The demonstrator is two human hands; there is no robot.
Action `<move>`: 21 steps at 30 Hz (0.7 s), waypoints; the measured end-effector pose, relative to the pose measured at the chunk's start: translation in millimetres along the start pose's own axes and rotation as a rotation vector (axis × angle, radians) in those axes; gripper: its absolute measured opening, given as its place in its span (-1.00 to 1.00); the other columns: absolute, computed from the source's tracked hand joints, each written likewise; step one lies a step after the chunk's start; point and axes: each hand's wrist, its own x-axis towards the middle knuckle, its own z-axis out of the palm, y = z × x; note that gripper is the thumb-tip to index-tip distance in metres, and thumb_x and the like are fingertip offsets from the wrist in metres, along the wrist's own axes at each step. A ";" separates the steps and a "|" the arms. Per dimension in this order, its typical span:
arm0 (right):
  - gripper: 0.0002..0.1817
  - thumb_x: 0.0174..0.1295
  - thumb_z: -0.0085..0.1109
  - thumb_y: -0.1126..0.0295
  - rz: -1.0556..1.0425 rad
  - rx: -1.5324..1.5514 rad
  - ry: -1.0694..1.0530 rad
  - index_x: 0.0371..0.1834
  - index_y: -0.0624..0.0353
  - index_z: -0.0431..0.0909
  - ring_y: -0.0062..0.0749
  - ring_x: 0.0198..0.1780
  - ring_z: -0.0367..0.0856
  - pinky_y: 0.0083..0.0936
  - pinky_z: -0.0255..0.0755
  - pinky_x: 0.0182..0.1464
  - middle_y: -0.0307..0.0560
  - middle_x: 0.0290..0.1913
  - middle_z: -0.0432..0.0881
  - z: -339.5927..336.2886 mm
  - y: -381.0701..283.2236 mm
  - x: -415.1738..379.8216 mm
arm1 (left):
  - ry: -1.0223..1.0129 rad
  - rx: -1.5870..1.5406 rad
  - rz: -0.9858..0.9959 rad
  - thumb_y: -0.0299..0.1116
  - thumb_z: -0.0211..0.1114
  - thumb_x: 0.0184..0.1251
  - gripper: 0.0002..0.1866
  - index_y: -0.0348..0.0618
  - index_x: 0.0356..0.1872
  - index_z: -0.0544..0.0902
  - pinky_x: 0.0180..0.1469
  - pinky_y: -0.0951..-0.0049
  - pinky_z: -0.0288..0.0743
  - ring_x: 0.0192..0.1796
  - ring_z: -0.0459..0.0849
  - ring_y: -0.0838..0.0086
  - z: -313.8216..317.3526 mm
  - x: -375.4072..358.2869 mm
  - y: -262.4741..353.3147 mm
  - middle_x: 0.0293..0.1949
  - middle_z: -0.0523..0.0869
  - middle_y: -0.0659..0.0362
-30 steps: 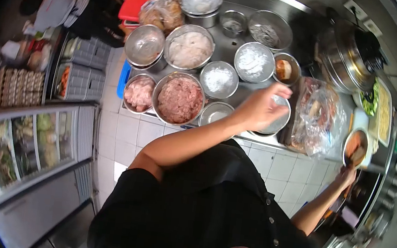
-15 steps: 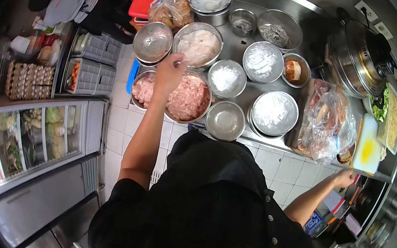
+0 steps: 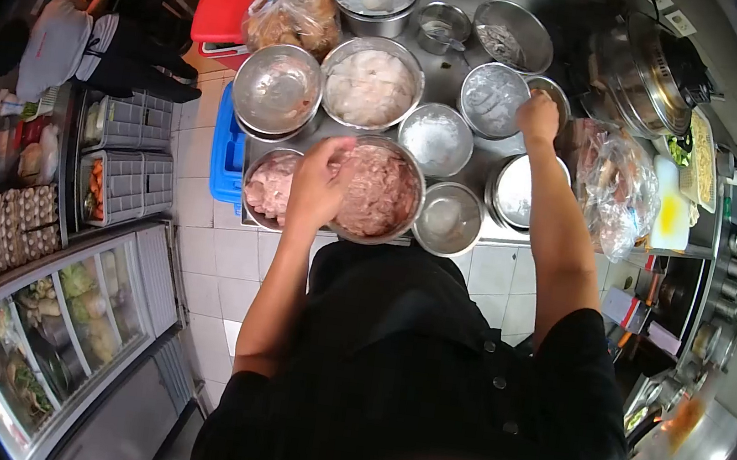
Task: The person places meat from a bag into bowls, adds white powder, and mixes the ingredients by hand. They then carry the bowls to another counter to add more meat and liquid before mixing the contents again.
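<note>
My left hand (image 3: 319, 183) is over the edge of a steel bowl of raw minced meat (image 3: 378, 190), its fingers stretched and slightly blurred. A second bowl of pale pink meat (image 3: 269, 188) is partly hidden beside that hand. My right hand (image 3: 539, 118) is closed at the right rim of a bowl dusted with white powder (image 3: 493, 101); I cannot make out what its fingers hold. Behind it, another small bowl (image 3: 558, 97) is mostly covered. Nearby are another bowl of white powder (image 3: 436, 140), a bowl of whitish paste (image 3: 370, 83) and a nearly bare bowl (image 3: 448, 220).
A stack of bowls (image 3: 513, 191) stands under my right forearm. Plastic-wrapped food (image 3: 615, 187) and a cutting board (image 3: 668, 207) lie to the right. A metal bowl (image 3: 277, 90) and bagged food (image 3: 296, 14) stand left. Another person (image 3: 69, 46) works at the far left.
My right hand has moved from the counter's lower right edge up to the powder-dusted bowl. My left hand has come down from the paste bowl to the minced meat. The view has shifted.
</note>
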 end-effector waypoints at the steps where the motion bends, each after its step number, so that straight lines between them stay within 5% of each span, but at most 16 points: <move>1: -0.70 0.26 0.07 0.36 0.013 0.010 0.013 -0.14 0.25 0.76 0.26 0.06 0.74 -0.01 0.61 0.17 0.43 -0.05 0.74 -9.1 -6.4 -2.4 | 0.027 0.022 -0.006 -0.47 0.39 0.36 -0.67 -0.27 0.12 0.68 0.00 0.37 0.67 -0.04 0.80 0.30 -12.5 -3.7 -7.2 0.01 0.80 -0.01; 8: -0.68 0.39 -0.02 0.36 -0.168 -0.139 0.152 -0.01 0.21 0.73 0.27 -0.06 0.77 0.08 0.64 0.05 0.36 -0.17 0.77 -41.1 -28.8 -22.8 | 0.010 -0.092 -0.033 -0.48 0.38 0.35 -0.64 -0.26 0.15 0.66 -0.02 0.37 0.65 -0.10 0.79 0.38 -56.0 -0.2 -1.8 0.04 0.79 0.02; 10: -0.72 0.36 -0.01 0.34 -0.201 -0.122 0.308 -0.11 0.19 0.70 0.33 -0.09 0.75 0.09 0.63 0.03 0.34 -0.19 0.76 -48.2 -37.4 -27.3 | -0.011 -0.090 -0.022 -0.48 0.38 0.35 -0.65 -0.26 0.14 0.67 -0.04 0.36 0.65 -0.11 0.79 0.37 -59.8 5.7 4.8 0.04 0.78 0.01; 16: -0.85 0.19 0.10 0.39 -0.061 0.089 0.306 -0.34 0.26 0.53 0.37 -0.13 0.71 0.10 0.54 -0.11 0.33 -0.25 0.73 -107.8 -68.4 -48.8 | -0.080 -0.093 0.016 -0.44 0.38 0.38 -0.66 -0.27 0.14 0.66 -0.05 0.36 0.65 -0.09 0.78 0.40 -56.2 12.8 -3.7 0.01 0.79 0.03; 19: -0.88 0.12 0.18 0.45 -0.102 0.323 0.258 -0.38 0.28 0.51 0.07 -0.33 0.70 -0.06 0.52 -0.22 0.19 -0.43 0.64 -117.0 -95.4 -72.5 | -0.176 -0.244 0.017 -0.39 0.39 0.41 -0.57 -0.24 0.26 0.59 -0.05 0.40 0.66 -0.04 0.76 0.45 -45.7 16.2 -3.0 0.07 0.77 0.01; 21: -0.90 0.16 0.23 0.47 -0.111 0.592 0.077 -0.38 0.27 0.53 -0.26 -0.40 0.65 -0.21 0.52 -0.30 0.01 -0.51 0.57 -103.4 -125.0 -100.2 | -0.195 -0.645 -0.217 -0.35 0.42 0.41 -0.44 -0.21 0.38 0.49 -0.04 0.44 0.66 0.04 0.73 0.47 -39.1 16.4 5.8 0.14 0.72 -0.02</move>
